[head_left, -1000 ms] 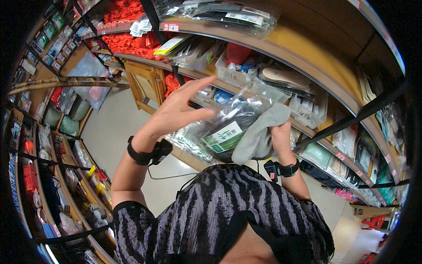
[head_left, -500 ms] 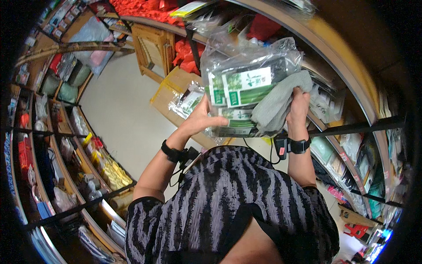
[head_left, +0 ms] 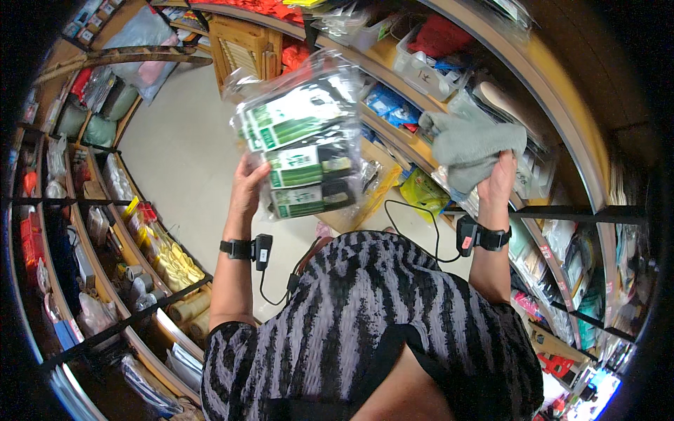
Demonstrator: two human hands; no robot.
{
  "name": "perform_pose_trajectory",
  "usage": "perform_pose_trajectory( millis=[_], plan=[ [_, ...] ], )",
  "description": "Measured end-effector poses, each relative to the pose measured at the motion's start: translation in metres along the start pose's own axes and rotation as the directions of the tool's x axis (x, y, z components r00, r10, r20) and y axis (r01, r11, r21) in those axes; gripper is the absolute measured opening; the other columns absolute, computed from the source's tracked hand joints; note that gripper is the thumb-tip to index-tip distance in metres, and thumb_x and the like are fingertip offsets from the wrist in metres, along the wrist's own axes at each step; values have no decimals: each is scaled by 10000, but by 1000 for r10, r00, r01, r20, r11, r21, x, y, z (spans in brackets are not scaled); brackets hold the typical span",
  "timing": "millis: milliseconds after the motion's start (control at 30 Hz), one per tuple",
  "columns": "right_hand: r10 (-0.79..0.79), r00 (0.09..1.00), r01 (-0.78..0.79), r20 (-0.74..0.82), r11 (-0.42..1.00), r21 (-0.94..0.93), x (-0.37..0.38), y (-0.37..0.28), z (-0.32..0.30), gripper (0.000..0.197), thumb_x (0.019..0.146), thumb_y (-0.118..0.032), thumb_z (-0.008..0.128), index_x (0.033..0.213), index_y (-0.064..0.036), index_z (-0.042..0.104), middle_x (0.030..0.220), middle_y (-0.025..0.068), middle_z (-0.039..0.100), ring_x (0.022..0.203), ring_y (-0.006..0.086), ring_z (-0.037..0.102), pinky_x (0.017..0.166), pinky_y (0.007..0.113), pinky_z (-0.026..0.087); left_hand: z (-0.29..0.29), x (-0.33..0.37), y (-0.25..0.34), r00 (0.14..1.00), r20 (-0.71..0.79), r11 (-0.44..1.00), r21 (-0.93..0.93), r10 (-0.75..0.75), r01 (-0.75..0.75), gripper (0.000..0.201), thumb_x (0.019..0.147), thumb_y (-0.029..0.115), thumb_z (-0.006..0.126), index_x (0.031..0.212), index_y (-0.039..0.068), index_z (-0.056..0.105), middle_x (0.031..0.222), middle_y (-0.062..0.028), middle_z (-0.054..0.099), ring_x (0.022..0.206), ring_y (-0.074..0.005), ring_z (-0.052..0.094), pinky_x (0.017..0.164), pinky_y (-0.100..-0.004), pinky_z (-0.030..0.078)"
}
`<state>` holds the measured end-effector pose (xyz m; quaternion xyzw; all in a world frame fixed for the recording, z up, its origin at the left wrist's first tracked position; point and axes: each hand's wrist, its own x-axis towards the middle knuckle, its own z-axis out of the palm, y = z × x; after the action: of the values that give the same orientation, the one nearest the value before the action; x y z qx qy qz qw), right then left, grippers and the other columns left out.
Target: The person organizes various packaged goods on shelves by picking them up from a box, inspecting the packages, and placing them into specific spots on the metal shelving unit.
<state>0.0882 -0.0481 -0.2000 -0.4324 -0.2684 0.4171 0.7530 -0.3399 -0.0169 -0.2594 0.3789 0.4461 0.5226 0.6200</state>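
Observation:
My left hand (head_left: 250,186) grips the left edge of a clear plastic bag (head_left: 337,91), its thumb lying over the front. Inside are dark folded goods with green-and-white paper labels (head_left: 298,167), stacked in rows; they look like packs of socks, though I cannot be sure. On the right, my right hand (head_left: 498,179) is closed on a crumpled grey cloth (head_left: 477,144), held up before the shelf and apart from the bag. Both wrists wear black straps with small black boxes and cables.
Shelving (head_left: 421,140) stands close on the right, bearing a clear plastic bin (head_left: 425,74) and blue packets (head_left: 390,105). Below the bag are a cardboard box (head_left: 372,189) and a yellow-green bag (head_left: 425,189). More stocked shelves (head_left: 105,238) line the left, and a wooden frame (head_left: 242,56) stands ahead.
The bag has moved left with my left hand, and the grey cloth has gone right with my right hand. Earlier the cloth lay against the bag; now a gap separates them.

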Motion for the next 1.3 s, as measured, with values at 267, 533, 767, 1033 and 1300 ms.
perform_pose_trajectory(
  millis=[267, 533, 767, 1033, 1300],
  plan=[
    [72, 994, -78, -78, 994, -79, -26, -21, -57, 336, 896, -253, 395, 1140, -26, 438, 1103, 92, 512, 1017, 222, 498, 892, 354, 387, -49, 4, -59, 982, -134, 983, -142, -137, 118, 496, 780, 132, 596, 1211, 27, 372, 1072, -58, 518, 978, -135, 480, 862, -265, 362],
    [148, 975, -172, -168, 975, -141, -61, -37, -46, 329, 861, -235, 432, 1101, -11, 443, 1042, 116, 527, 955, 240, 522, 838, 372, 424, -82, 32, -191, 925, -167, 878, -407, -341, 250, 707, 754, 202, 649, 1281, -9, 228, 1163, -82, 464, 1055, -197, 450, 910, -325, 352],
    [142, 946, -219, -291, 943, -251, -80, -44, -62, 352, 866, -235, 426, 1140, -14, 407, 1051, 104, 513, 974, 231, 509, 849, 363, 415, -63, 54, -268, 835, -194, 789, -487, -515, 374, 878, 738, 307, 664, 1350, 64, 84, 1241, -87, 392, 1095, -202, 399, 914, -396, 320],
    [189, 946, -268, -262, 912, -311, -86, -60, -69, 350, 850, -254, 464, 1098, -9, 432, 1031, 112, 522, 932, 224, 529, 824, 347, 432, -54, 50, -286, 807, -252, 778, -521, -535, 353, 743, 766, 327, 627, 1323, 94, 195, 1171, -66, 440, 1020, -191, 433, 797, -360, 374],
    [193, 954, -247, -228, 940, -236, -75, -47, -69, 337, 864, -258, 452, 1097, -15, 436, 1035, 112, 521, 945, 218, 524, 830, 349, 430, -57, 42, -269, 744, -259, 779, -343, -616, 526, 860, 693, 473, 636, 1321, 165, 135, 1235, -89, 364, 1109, -270, 366, 848, -469, 297]
  ],
)
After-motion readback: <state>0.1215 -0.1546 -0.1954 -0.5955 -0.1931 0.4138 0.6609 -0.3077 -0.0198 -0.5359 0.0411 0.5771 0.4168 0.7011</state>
